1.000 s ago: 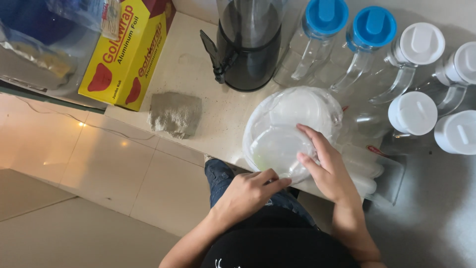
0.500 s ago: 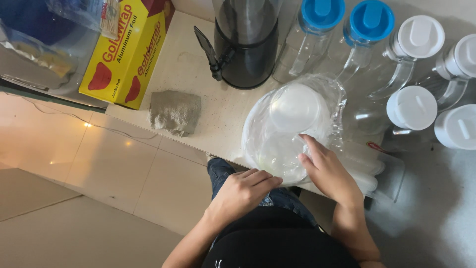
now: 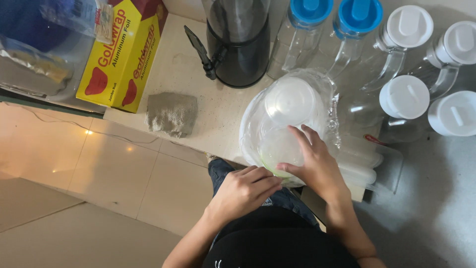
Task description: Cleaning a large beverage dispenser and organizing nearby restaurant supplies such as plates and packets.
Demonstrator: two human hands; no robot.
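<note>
A clear plastic bag (image 3: 258,124) full of stacked white round lids or containers (image 3: 290,101) lies on the pale counter edge (image 3: 218,119). My right hand (image 3: 315,161) rests flat on the bag, fingers spread over its near side. My left hand (image 3: 243,191) is curled at the bag's near lower edge, pinching the plastic there. Both hands touch the bag close together above my lap.
A yellow and red foil box (image 3: 121,57) and a grey cloth (image 3: 171,113) lie to the left. A dark jug (image 3: 238,44) stands behind the bag. Several clear pitchers with blue (image 3: 310,10) and white lids (image 3: 404,97) crowd the right. Tiled floor (image 3: 74,198) lies below.
The bag has been tipped up and turned, so the round white stack now faces upward. My right hand slid lower on the bag; my left hand stayed at its near edge.
</note>
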